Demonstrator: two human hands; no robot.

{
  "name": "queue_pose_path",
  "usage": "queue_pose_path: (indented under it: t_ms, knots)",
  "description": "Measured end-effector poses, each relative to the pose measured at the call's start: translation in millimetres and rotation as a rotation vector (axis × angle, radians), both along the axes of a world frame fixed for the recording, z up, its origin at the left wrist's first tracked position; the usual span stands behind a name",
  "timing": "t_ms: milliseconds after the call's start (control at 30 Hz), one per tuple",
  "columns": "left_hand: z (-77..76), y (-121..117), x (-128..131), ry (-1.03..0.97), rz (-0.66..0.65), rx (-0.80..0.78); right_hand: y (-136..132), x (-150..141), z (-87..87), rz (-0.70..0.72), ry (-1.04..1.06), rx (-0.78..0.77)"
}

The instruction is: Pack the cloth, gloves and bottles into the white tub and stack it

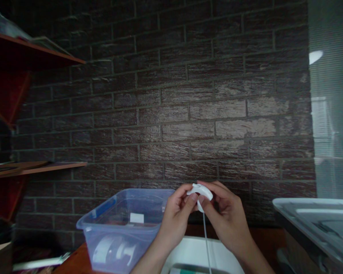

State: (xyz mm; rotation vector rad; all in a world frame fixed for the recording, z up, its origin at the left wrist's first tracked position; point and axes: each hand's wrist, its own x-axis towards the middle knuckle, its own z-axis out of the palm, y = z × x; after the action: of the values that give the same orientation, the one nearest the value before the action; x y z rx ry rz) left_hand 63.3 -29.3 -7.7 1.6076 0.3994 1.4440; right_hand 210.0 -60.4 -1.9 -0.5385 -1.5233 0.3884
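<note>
Both my hands are raised in front of a dark brick wall and pinch one small white round object (200,192). My left hand (177,217) grips it from the left with thumb and fingertips. My right hand (224,215) closes on it from the right, fingers curled over its top. A thin white cord (206,239) hangs straight down from the object between my wrists. Below the hands lies a white flat surface (193,251) on a reddish-brown table.
A clear plastic bin (103,222) with white round parts inside stands at the lower left. A grey lidded container (317,217) sits at the right edge. Wooden shelves (37,167) project from the left wall. A pale curtain (331,114) hangs at the right.
</note>
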Motion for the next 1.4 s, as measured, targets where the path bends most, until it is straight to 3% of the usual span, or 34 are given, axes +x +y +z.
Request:
queue_pose_path:
  t_ms: [367, 633, 867, 1100, 1400]
  knots:
    - [-3.9, 5.1, -0.7, -0.034, -0.069, -0.043, 4.4, -4.8, -6.0, -0.050, -0.066, 0.042]
    - [-2.1, 5.6, -2.5, -0.115, -0.062, -0.086, 7.6, -1.4, -4.0, 0.079, 0.215, -0.171]
    - [-7.8, 9.4, -3.1, -0.149, -0.095, -0.056, 16.8, 3.2, -0.5, 0.145, 0.389, -0.186]
    - [-1.2, -1.9, 2.6, 0.050, -0.128, -0.025, 18.0, 4.8, -0.5, 0.208, 0.443, -0.163]
    - [0.5, -1.8, 1.3, 0.090, -0.100, -0.026, 18.7, 5.2, -2.5, 0.297, 0.422, -0.188]
